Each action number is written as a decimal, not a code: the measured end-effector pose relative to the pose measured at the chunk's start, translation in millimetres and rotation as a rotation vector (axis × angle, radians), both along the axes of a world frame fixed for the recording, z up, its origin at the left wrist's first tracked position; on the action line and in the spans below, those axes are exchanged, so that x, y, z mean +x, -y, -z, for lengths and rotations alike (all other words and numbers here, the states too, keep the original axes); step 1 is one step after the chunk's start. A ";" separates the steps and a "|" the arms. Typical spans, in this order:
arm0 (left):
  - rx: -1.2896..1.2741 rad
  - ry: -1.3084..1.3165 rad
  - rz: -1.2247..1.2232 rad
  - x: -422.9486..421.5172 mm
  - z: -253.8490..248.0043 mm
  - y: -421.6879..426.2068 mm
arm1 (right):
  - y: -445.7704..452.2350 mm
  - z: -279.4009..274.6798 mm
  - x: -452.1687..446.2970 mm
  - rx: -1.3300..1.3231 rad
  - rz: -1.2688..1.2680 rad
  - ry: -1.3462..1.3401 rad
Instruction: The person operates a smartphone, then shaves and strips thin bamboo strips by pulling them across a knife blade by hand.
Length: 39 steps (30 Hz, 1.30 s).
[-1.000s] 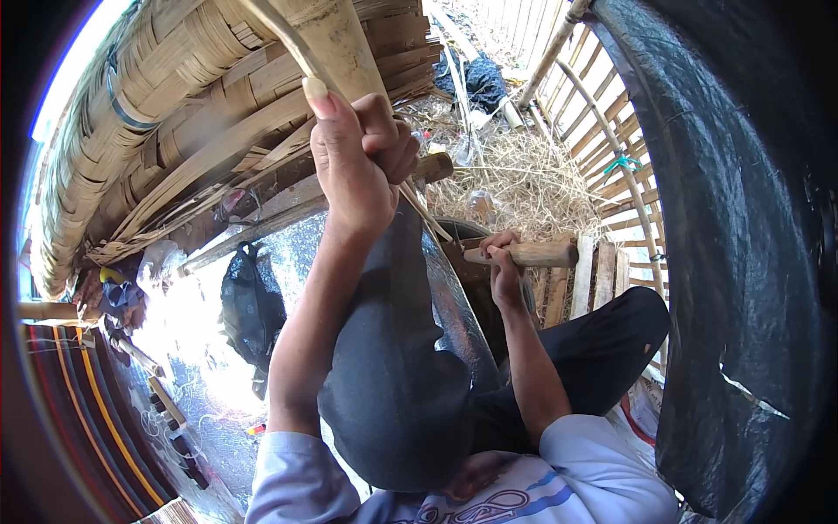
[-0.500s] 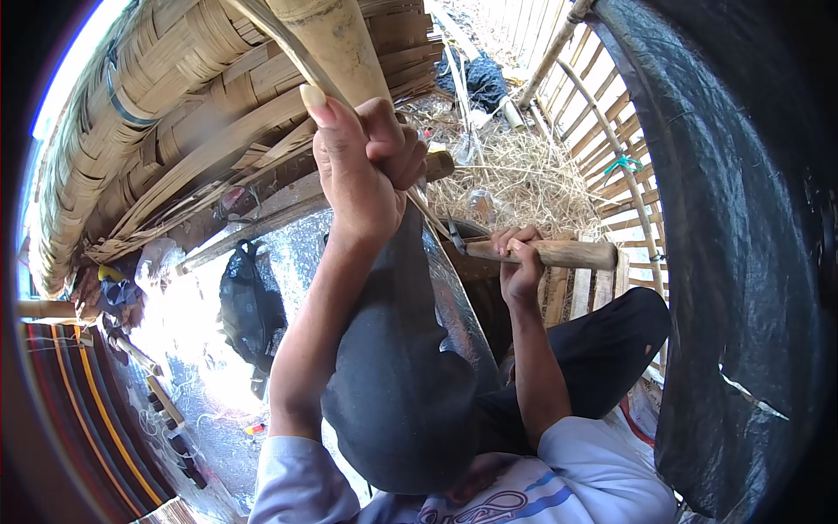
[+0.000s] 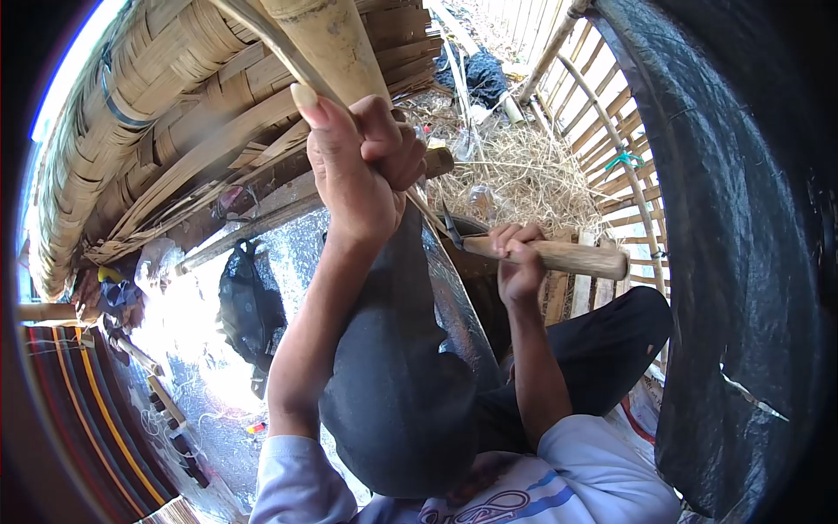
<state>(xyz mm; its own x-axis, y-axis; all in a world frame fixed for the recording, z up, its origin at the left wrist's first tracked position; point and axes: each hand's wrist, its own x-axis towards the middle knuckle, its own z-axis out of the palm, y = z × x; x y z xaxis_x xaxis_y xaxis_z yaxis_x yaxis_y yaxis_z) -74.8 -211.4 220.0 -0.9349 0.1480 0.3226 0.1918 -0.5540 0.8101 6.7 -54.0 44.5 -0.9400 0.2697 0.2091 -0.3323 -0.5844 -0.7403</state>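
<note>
My left hand (image 3: 362,170) is closed around a long thin bamboo strip (image 3: 278,44), thumb pointing up along it. The strip comes down from the top of the view, and its lower part slants out below the fist toward the blade. To the right and lower, my right hand (image 3: 520,262) wraps the thick wooden handle of a knife (image 3: 576,258). Its narrow dark blade points up and left at the handle's left end, close to the strip. Whether blade and strip touch, I cannot tell. My dark-trousered leg (image 3: 401,367) is bent up between my arms.
Woven bamboo (image 3: 192,79) and a thick bamboo pole (image 3: 327,39) fill the upper left. A black plastic bag (image 3: 249,301) lies on shiny silver sheeting (image 3: 301,253). Dry straw (image 3: 532,175) covers the ground ahead. A slatted bamboo fence (image 3: 624,157) and black sheeting (image 3: 716,218) stand on the right.
My right hand's knife handle has tilted and shifted slightly right, and its blade now points more upward. My left hand has moved slightly left with the bamboo strip.
</note>
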 end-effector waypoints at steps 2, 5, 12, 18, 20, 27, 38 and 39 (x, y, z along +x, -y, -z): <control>0.008 -0.002 -0.002 -0.5 2.0 -0.4 | 8.9 33.1 2.5 0.199 0.014 0.191; 0.016 0.019 -0.005 0.5 2.6 0.2 | 1.9 68.6 -2.2 0.243 0.047 0.331; 0.013 -0.001 0.011 -2.0 4.2 -0.4 | 4.3 61.1 -0.8 -0.006 0.027 0.035; 0.005 -0.037 0.023 4.2 4.5 0.8 | -8.0 79.6 -2.6 0.130 0.082 0.248; -0.007 -0.065 0.036 3.3 4.1 4.0 | -3.4 65.1 -7.1 0.029 0.068 0.139; -0.034 -0.078 0.042 1.3 6.0 16.8 | -11.3 97.6 -5.0 0.188 0.022 0.306; 0.032 -0.111 0.157 -3.4 12.0 29.7 | -1.7 95.8 16.7 0.344 0.014 0.425; 0.036 -0.138 0.195 -3.2 12.4 31.7 | -0.4 95.6 17.4 0.270 0.065 0.436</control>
